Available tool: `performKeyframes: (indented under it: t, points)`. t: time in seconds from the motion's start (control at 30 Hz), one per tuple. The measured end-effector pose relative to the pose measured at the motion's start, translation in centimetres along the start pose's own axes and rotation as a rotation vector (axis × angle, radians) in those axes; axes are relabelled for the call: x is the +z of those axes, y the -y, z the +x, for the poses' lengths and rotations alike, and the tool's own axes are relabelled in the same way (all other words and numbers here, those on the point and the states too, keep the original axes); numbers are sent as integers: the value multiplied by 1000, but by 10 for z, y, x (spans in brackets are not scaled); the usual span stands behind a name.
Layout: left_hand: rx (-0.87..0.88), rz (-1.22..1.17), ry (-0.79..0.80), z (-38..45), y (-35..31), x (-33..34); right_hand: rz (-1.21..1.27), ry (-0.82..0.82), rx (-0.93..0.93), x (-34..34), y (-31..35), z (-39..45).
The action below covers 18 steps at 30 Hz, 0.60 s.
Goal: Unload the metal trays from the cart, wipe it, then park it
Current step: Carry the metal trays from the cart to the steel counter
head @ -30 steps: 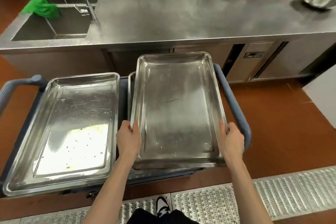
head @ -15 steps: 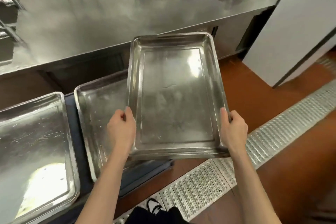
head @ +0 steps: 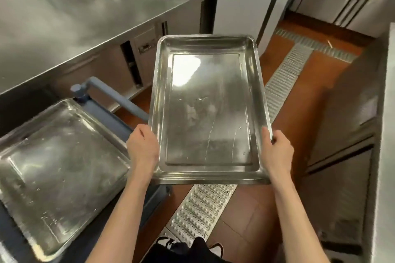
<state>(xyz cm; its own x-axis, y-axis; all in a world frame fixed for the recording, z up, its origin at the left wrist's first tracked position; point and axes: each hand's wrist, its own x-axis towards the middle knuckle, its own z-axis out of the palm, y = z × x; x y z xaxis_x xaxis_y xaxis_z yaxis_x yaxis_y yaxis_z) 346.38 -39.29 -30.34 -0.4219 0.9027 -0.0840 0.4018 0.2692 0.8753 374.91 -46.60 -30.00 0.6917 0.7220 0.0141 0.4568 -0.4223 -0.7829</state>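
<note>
Trays: 1 held (head: 210, 111) by both hands, 1 on cart (head: 57, 168).

Cart handle (head: 116, 97) beside left hand (head: 142, 149)

A big shiny metal tray (head: 210, 111) is up in the air, over the red floor and the metal drain strip. It is a long rectangle with round corners and low sides. It has nothing in it. Its flat bottom has thin scratches and a bright spot of light near the far left. It sits almost level, long way pointing away from the person.

A second tray (head: 57, 168) of the same kind lies flat on the blue cart (head: 106, 113), to the left. It looks dull and smudged. The cart has a thick blue handle bar sticking out past the tray's far corner
</note>
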Motion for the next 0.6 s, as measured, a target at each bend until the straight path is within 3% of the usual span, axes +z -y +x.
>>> performKeyframes:
  t: [0.6]
  points:
    - [276, 43, 460, -138, -76, 177, 71, -382, 372, -175, -154, -15]
